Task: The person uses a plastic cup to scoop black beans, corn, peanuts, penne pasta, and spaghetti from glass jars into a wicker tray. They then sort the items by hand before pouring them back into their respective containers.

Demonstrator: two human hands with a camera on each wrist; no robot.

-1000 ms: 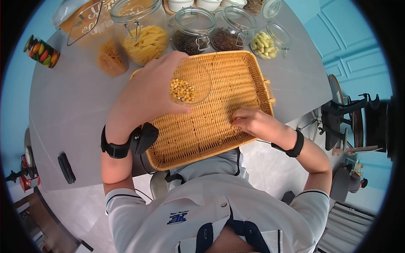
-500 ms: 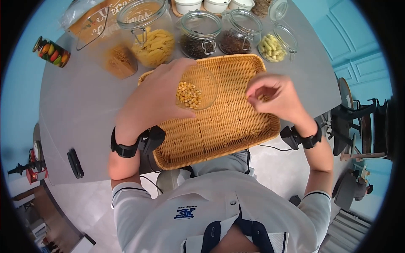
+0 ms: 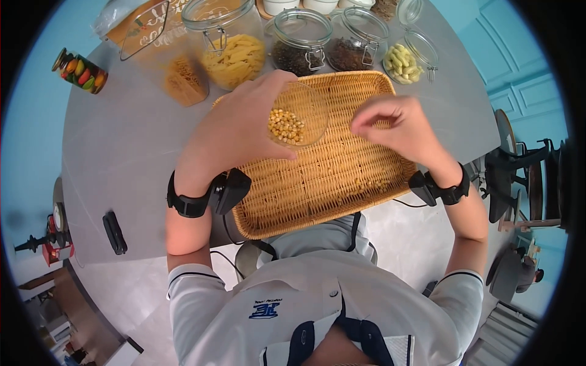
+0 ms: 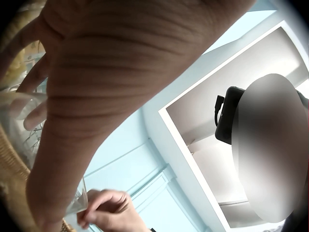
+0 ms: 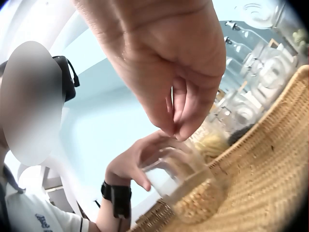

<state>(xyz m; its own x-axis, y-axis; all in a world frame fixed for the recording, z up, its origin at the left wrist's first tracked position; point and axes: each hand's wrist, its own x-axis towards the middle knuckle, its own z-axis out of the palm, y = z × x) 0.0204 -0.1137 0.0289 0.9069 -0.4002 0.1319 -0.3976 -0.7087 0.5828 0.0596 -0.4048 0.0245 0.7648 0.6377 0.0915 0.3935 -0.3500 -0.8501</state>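
My left hand [image 3: 244, 122] grips a clear glass jar [image 3: 314, 116] from its left side, holding it tilted over the wicker basket [image 3: 317, 201]. Yellow corn kernels [image 3: 285, 126] are gathered in the jar; the right wrist view shows these kernels [image 5: 198, 200] at its lower end. To the right of the jar, my right hand [image 3: 397, 125] is raised above the basket with thumb and fingertips pinched together. The fingertips hide most of what they pinch. Loose kernels [image 3: 372, 184] lie in the basket's near right part.
Behind the basket stand a pasta jar [image 3: 235, 61], two jars of dark contents [image 3: 299, 52] and an open jar of pale green pieces [image 3: 403, 64]. A clear pitcher [image 3: 183, 82] and a jar of colourful contents [image 3: 82, 74] are at left. A black case [image 3: 114, 232] lies on the grey table.
My right hand has risen from the basket's near right part, fingertips pinched with a small yellowish speck seen midway, and moved toward the jar. The left hand keeps its grip; the view has shifted slightly.
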